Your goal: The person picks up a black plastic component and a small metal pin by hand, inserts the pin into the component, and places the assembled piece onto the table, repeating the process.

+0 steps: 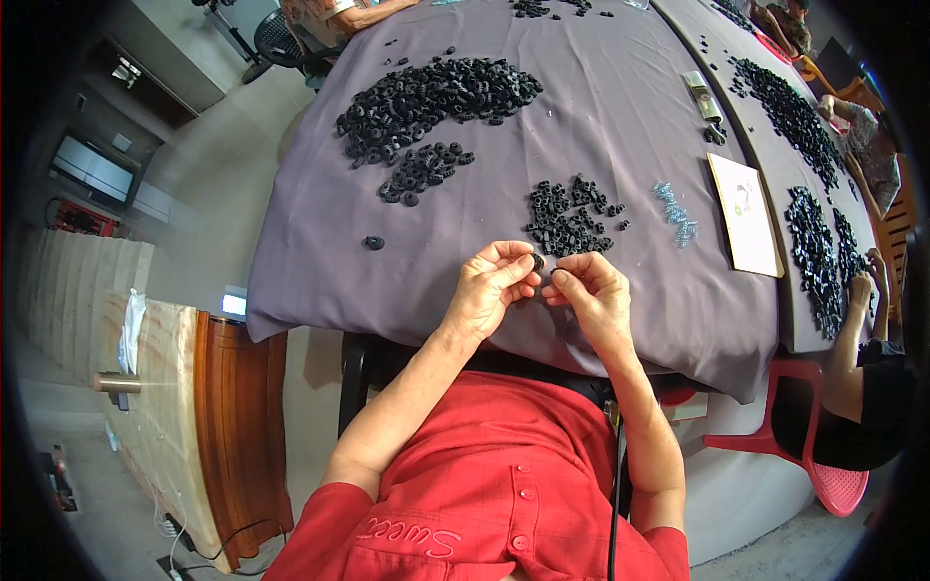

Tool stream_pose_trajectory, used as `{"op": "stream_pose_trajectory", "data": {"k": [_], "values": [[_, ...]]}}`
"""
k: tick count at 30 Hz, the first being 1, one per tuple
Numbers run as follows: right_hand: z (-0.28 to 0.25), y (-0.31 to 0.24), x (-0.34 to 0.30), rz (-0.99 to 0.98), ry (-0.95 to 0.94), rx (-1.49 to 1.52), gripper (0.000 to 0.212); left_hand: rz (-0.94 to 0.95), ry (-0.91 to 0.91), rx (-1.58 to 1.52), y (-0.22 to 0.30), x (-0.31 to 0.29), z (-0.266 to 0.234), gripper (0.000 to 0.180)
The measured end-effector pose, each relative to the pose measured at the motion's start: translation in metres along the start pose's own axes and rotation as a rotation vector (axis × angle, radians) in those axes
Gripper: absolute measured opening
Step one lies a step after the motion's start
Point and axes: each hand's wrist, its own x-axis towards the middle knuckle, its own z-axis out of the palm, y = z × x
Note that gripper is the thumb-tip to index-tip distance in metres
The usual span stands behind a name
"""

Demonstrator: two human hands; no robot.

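The left hand [489, 286] pinches a small black part [539, 262] between thumb and fingertips. Just beside it, the right hand [594, 293] pinches a dark piece [556, 275], mostly hidden. Both are over the near side of the cloth-covered counter [601, 116]. Beyond them lies a pile of black hollow pieces [572, 221], small pale-blue coils [675, 213] to its right. Farther off spreads a larger heap of black wheel-shaped parts [436, 97].

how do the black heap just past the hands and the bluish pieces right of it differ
The black heap is dark; the bluish pieces look pale and glinting. The black heap is wider and densely packed; the bluish pieces form a narrow, loose strip. Both lie on the purplish-grey tablecloth.
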Motion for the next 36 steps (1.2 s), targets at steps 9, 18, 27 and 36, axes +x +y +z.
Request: {"op": "stream_pose_trajectory", "data": {"k": [9, 18, 27, 36], "values": [[0.009, 0.000, -0.001, 0.006, -0.001, -0.013, 0.007, 0.032, 0.015, 0.091, -0.003, -0.001, 0.005, 0.014], [0.003, 0.009, 0.001, -0.045, -0.103, 0.044, 0.005, 0.087, 0.070, 0.149, -0.008, -0.004, 0.007, 0.014], [0.009, 0.007, 0.001, -0.060, -0.033, 0.000, 0.009, 0.130, 0.104, 0.195, -0.011, -0.006, 0.010, 0.012], [0.006, 0.012, 0.002, -0.078, -0.032, -0.090, 0.010, 0.233, 0.113, 0.355, -0.015, -0.009, 0.012, 0.010]]}}
